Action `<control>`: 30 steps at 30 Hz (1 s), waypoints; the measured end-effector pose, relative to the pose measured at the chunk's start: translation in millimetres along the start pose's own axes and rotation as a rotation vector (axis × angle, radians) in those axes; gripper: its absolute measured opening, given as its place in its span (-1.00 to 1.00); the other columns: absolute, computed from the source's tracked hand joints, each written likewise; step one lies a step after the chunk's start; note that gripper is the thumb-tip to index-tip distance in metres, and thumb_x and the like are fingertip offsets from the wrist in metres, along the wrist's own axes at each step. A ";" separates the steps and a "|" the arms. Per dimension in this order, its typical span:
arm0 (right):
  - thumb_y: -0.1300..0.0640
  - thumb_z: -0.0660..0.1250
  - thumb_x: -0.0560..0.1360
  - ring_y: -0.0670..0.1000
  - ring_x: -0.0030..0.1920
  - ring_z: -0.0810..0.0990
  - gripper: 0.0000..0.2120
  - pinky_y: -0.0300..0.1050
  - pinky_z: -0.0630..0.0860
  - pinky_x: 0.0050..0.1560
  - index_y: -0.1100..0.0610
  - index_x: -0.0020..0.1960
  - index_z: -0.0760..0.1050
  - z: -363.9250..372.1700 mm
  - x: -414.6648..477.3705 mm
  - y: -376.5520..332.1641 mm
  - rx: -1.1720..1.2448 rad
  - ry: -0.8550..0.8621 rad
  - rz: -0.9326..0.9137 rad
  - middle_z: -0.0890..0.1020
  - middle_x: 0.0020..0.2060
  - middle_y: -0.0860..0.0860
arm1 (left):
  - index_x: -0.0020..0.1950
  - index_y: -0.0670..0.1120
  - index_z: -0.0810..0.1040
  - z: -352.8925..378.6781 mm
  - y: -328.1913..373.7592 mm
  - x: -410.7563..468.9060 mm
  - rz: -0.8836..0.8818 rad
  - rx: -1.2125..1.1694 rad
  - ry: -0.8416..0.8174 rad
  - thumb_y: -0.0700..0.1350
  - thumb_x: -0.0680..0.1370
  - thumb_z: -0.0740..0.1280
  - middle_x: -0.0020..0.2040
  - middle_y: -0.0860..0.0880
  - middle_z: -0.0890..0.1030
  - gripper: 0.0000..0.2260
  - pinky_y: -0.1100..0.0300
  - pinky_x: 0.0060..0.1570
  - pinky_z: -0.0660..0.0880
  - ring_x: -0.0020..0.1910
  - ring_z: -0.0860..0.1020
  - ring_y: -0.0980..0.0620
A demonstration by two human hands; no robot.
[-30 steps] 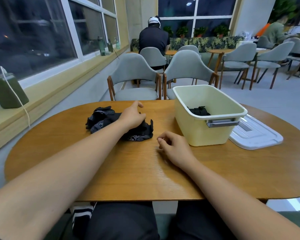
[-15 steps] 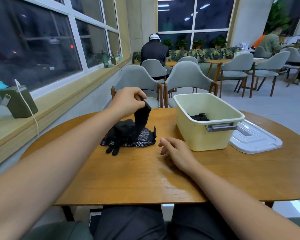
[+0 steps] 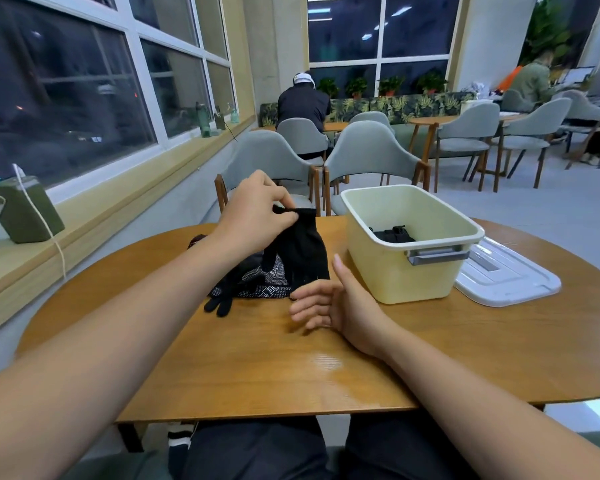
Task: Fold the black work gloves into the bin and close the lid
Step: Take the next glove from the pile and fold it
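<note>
1. At centre frame, above the wooden table (image 3: 257, 358): pinches one black glove (image 3: 302, 251) by its cuff between thumb and curled fingertips of the left hand (image 3: 257, 213). Lets the rest dangle, finger ends down, over the heap below.
2. Just beneath, toward the left of centre: leaves the remaining gloves (image 3: 253, 285) in a loose heap on the table, dotted palm sides showing and a couple of knit fingers poking toward the lower left.
3. Right of the heap: holds the right hand (image 3: 329, 303) open and empty, fingers loosely spread, thumb raised. Sits close under the dangling hem, seemingly without touching it, though hard to tell from this angle.
4. Centre right: shows the pale yellow bin (image 3: 413, 271) standing open on the table, with dark folded gloves (image 3: 394, 234) already on its floor. Shows the white lid (image 3: 506, 275) lying flat on the table behind the bin's right side, off the rim.
5. On handling, as a judgement: looks light, soft and floppy, draping with no stiffness at all. Not fragile. Probably grippy rather than slippery on the dotted side.
6. On where to take hold: best at the cuff with one hand and at the finger ends with the other, bringing the two ends together. Calls for pinching both layers at once to stop the fold springing open on the way to the bin.
</note>
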State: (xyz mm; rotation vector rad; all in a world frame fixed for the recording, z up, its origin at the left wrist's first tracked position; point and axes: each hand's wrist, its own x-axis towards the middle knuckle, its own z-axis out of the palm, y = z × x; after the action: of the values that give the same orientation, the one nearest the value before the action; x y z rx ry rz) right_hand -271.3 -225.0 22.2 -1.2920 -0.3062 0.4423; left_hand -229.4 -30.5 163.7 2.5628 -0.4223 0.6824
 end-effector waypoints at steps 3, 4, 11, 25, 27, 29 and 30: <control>-0.57 -0.07 0.60 0.27 0.23 0.70 0.07 0.06 0.61 0.17 0.40 0.44 0.53 -5.8 1.9 -2.4 0.160 -0.061 0.075 0.66 0.27 0.37 | -0.05 0.12 0.68 -4.2 9.5 -14.4 0.035 -0.040 -0.053 0.06 0.57 0.52 0.12 0.09 0.53 -0.93 0.05 0.11 0.44 0.15 0.48 0.08; -0.58 -0.07 0.59 0.27 0.31 0.67 0.06 0.08 0.59 0.26 0.36 0.47 0.51 -7.6 3.4 -3.6 0.206 -0.064 0.091 0.64 0.32 0.35 | -0.05 0.12 0.67 -5.2 13.3 -21.0 0.042 -0.062 -0.081 0.07 0.58 0.51 0.09 0.11 0.57 -0.93 0.07 0.09 0.45 0.11 0.51 0.11; -0.53 0.01 0.63 0.29 0.52 0.49 -0.03 0.24 0.27 0.65 0.29 0.54 0.48 -14.5 10.0 -8.8 0.448 -0.033 0.123 0.52 0.48 0.36 | -0.07 0.07 0.71 7.0 22.3 -87.1 0.029 -0.311 -0.341 0.01 0.57 0.54 -0.12 0.13 0.72 -0.94 0.34 -0.09 0.50 -0.09 0.63 0.22; -0.42 0.13 0.67 0.30 0.33 0.63 -0.14 0.22 0.51 0.47 0.33 0.52 0.48 -13.1 6.3 -3.2 0.400 0.012 0.129 0.59 0.40 0.35 | -0.05 0.07 0.69 65.0 -3.3 -160.3 0.029 -0.383 -0.460 0.05 0.57 0.53 -0.06 0.14 0.70 -0.91 0.15 0.07 0.54 -0.02 0.63 0.12; -0.40 0.16 0.68 0.30 0.33 0.65 -0.19 0.23 0.50 0.48 0.33 0.48 0.52 -11.2 7.2 -0.8 0.358 0.072 0.118 0.63 0.34 0.33 | -0.06 0.07 0.68 68.1 -3.7 -167.7 0.044 -0.386 -0.487 0.07 0.57 0.52 -0.07 0.12 0.68 -0.90 0.20 0.02 0.52 -0.03 0.62 0.10; -0.36 0.20 0.68 0.24 0.29 0.69 -0.30 0.23 0.50 0.48 0.24 0.40 0.59 -9.6 9.3 1.0 0.259 0.199 0.077 0.70 0.27 0.27 | -0.07 0.08 0.68 70.5 -3.5 -173.1 0.050 -0.392 -0.496 0.12 0.59 0.50 -0.07 0.11 0.66 -0.86 0.30 -0.03 0.47 -0.04 0.61 0.09; -0.35 0.20 0.68 0.18 0.28 0.71 -0.35 0.21 0.51 0.46 0.20 0.39 0.59 -9.9 10.6 1.7 0.178 0.273 0.045 0.72 0.26 0.22 | -0.08 0.09 0.67 70.7 -2.6 -174.3 0.042 -0.401 -0.496 0.15 0.61 0.48 -0.07 0.11 0.65 -0.84 0.33 -0.04 0.46 -0.05 0.60 0.09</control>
State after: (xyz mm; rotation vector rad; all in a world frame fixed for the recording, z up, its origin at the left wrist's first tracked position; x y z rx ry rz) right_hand -257.6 -228.0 17.8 -1.1697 -0.0076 0.3185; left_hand -345.4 -33.2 15.7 2.3128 -0.6941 -0.0449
